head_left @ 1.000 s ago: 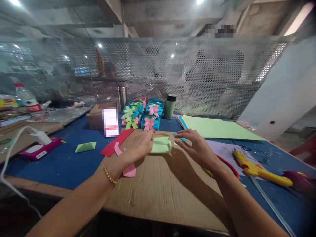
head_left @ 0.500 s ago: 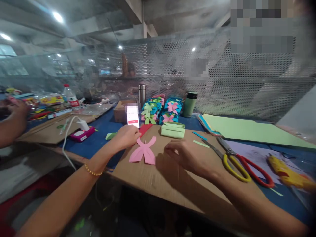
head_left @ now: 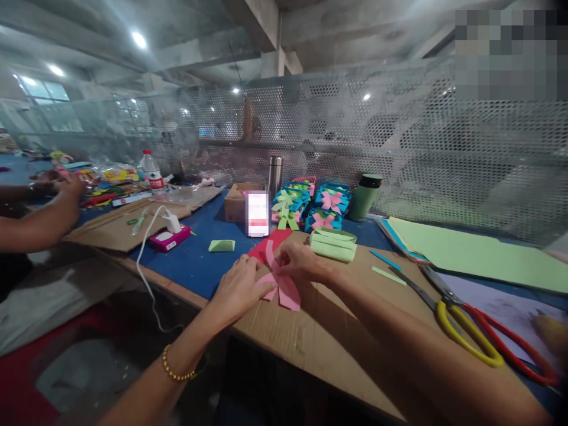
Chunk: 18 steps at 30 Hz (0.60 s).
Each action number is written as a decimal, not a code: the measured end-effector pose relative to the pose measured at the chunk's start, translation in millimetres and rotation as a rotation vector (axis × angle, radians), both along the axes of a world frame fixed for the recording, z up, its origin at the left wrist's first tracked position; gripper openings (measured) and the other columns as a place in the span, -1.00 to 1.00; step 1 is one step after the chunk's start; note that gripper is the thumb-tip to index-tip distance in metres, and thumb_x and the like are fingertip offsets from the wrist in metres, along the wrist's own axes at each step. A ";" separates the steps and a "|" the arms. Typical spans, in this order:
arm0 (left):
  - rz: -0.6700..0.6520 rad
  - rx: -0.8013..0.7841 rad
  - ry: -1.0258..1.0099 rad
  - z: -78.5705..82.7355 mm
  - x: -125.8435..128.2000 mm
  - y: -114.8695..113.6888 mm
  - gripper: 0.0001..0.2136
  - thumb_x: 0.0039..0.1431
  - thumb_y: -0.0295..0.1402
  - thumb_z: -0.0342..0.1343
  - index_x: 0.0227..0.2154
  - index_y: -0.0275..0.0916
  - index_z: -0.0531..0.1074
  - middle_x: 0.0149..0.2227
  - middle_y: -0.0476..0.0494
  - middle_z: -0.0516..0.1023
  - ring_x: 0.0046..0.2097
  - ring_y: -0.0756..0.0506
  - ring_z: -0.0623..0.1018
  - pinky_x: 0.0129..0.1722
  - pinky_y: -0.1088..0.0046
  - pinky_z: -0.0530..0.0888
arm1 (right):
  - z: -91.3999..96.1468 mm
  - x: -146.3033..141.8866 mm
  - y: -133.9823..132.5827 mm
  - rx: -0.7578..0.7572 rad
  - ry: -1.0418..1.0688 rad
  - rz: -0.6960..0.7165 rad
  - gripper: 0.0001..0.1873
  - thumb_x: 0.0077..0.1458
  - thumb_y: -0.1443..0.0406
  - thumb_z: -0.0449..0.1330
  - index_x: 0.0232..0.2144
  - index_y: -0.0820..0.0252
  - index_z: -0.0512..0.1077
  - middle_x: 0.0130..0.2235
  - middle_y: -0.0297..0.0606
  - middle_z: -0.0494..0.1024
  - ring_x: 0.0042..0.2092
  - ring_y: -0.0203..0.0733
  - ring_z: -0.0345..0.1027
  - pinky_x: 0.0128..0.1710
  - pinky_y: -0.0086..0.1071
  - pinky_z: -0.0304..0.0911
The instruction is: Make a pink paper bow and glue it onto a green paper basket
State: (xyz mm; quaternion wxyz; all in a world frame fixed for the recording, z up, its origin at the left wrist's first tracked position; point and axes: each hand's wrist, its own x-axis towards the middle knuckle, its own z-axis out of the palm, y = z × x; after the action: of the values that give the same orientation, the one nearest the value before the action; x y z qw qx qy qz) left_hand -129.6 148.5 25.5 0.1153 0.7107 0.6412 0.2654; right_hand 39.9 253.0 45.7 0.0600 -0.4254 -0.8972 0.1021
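A pink paper bow [head_left: 288, 293], cut with two long tails and two wider lobes, lies on the brown cardboard sheet [head_left: 275, 331]. My left hand [head_left: 237, 287] rests at its left side, thumb spread away from the fingers and touching a lobe. Over the bow's middle, the fingertips of my right hand [head_left: 299, 260] are pinched together on the paper. They hide the centre and one tail. Red paper [head_left: 279, 239] lies flat just behind both hands. A folded light-green paper piece [head_left: 332, 244] sits beyond my right wrist.
Scissors [head_left: 452, 299] with yellow and red handles lie right, near green sheets [head_left: 470, 248]. At the back stand a phone [head_left: 258, 216], blue paper pieces with bows [head_left: 331, 201], a steel flask [head_left: 275, 173] and a green tumbler [head_left: 366, 198]. Another person's hand [head_left: 71, 183] is far left.
My right hand has come left onto the bow's middle. My left hand has moved from the red paper down to the bow's left side. The view has shifted left.
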 end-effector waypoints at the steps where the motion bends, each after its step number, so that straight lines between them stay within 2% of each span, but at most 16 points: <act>1: -0.007 -0.005 -0.069 1.7 -1.5 2.8 -0.70 0.12 -0.14 0.18 -0.20 -0.27 0.46 -0.18 -0.25 0.48 -0.13 -0.24 0.49 -0.15 0.25 0.38 | 1.1 1.3 0.4 -0.023 0.032 0.017 -0.75 0.28 0.21 0.23 -0.06 0.24 0.48 -0.07 -0.22 0.57 -0.16 -0.15 0.51 -0.18 -0.20 0.47; 4: -0.045 -0.020 -0.207 9.2 -3.0 11.6 -0.71 0.11 -0.13 0.18 -0.25 -0.27 0.49 -0.27 -0.19 0.50 -0.22 -0.19 0.47 -0.25 0.31 0.35 | 7.5 7.5 -1.4 -0.056 0.170 0.070 -0.77 0.28 0.22 0.23 -0.10 0.26 0.48 -0.12 -0.23 0.57 -0.20 -0.18 0.51 -0.21 -0.23 0.48; 7: -0.124 -0.067 -0.311 16.7 0.8 18.1 -0.72 0.09 -0.11 0.19 -0.43 -0.26 0.47 -0.42 -0.06 0.44 -0.35 -0.09 0.40 -0.37 0.40 0.28 | 17.7 15.9 -6.6 -0.069 0.321 0.112 -0.80 0.27 0.24 0.25 -0.13 0.27 0.47 -0.22 -0.28 0.58 -0.27 -0.23 0.51 -0.27 -0.28 0.47; 10: -0.181 -0.145 -0.438 21.4 7.5 22.2 -0.70 0.11 -0.11 0.16 -0.52 -0.27 0.41 -0.55 0.04 0.31 -0.48 0.01 0.29 -0.49 0.46 0.18 | 26.8 23.4 -13.7 -0.081 0.425 0.141 -0.79 0.14 0.34 0.33 -0.15 0.28 0.49 -0.37 -0.36 0.58 -0.37 -0.26 0.50 -0.38 -0.38 0.43; 12: -0.194 -0.180 -0.498 22.8 11.7 24.6 -0.71 0.09 -0.16 0.17 -0.56 -0.28 0.38 -0.58 0.08 0.24 -0.52 0.04 0.22 -0.52 0.47 0.12 | 29.4 26.9 -18.1 -0.065 0.474 0.145 -0.77 0.04 0.42 0.34 -0.19 0.27 0.53 -0.41 -0.35 0.60 -0.38 -0.25 0.51 -0.42 -0.43 0.38; 18: -0.214 -0.224 -0.593 24.0 19.7 29.2 -0.76 0.01 -0.28 0.20 -0.63 -0.26 0.31 -0.63 0.14 0.13 -0.57 0.08 0.11 -0.54 0.46 -0.02 | 28.7 34.7 -27.2 0.043 0.540 0.121 -0.85 0.05 0.41 0.27 -0.28 0.23 0.59 -0.38 -0.27 0.63 -0.33 -0.19 0.50 -0.32 -0.38 0.30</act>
State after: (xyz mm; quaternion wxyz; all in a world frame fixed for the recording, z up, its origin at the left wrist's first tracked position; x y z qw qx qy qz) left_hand -109.9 177.7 49.6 0.4014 0.6488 0.5266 0.3749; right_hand 74.6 225.8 74.4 0.2997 -0.3270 -0.8746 0.1960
